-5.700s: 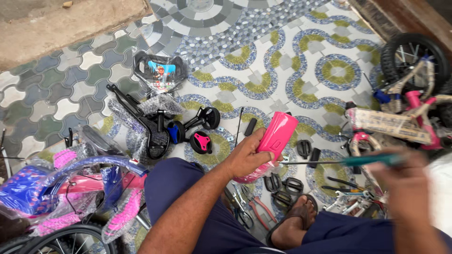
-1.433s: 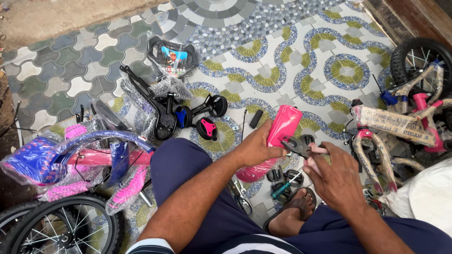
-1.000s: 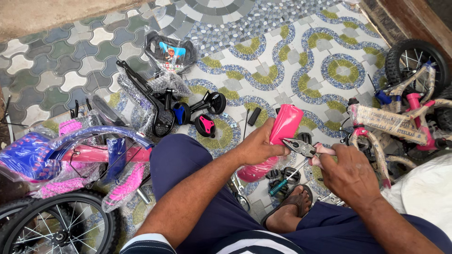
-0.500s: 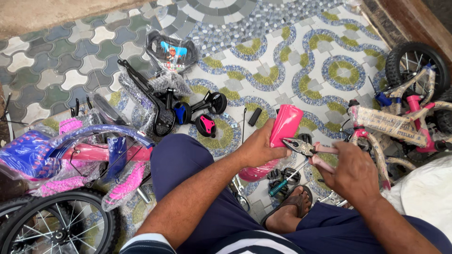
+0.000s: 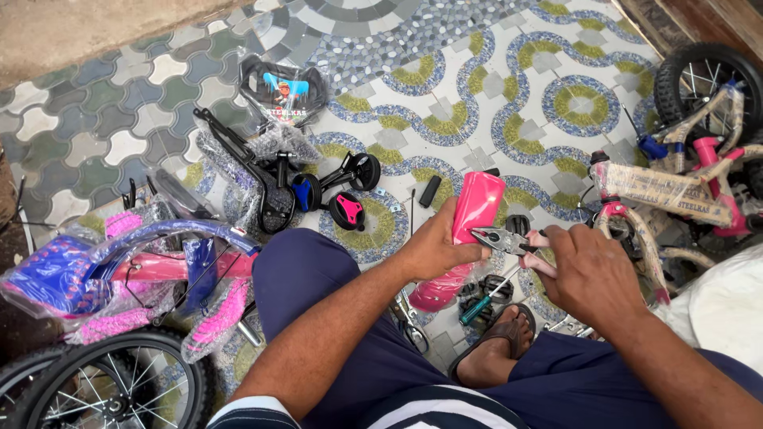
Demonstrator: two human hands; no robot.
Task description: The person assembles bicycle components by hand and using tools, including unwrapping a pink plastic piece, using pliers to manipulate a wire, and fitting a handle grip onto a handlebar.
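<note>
Pliers with pink handles (image 5: 509, 240), gripped in the right hand (image 5: 588, 274), are biting at the glossy pink plastic mudguard (image 5: 469, 230) that the left hand (image 5: 433, 250) is clasping above the knees; bike parts are lying unassembled on the floor.

**Patterned paving strewn with small-bicycle parts**

The floor (image 5: 477, 71) is laid in mosaic paving, with wavy grey-blue bands winding around round yellow-green medallions on a pale ground. Towards the upper left, interlocking grey, green and white pavers (image 5: 87, 127) are seen, and beyond them a strip of bare concrete (image 5: 95, 32) is bordered. A brown wooden edge (image 5: 699, 20) is cut off at the upper right corner. Even daylight is spread over everything, and only soft shadows are cast. A wrapped pink-and-blue bicycle frame (image 5: 119, 270) is laid at the left, a spoked wheel (image 5: 103, 389) below it, and a second small bicycle (image 5: 683, 175) at the right.
</note>
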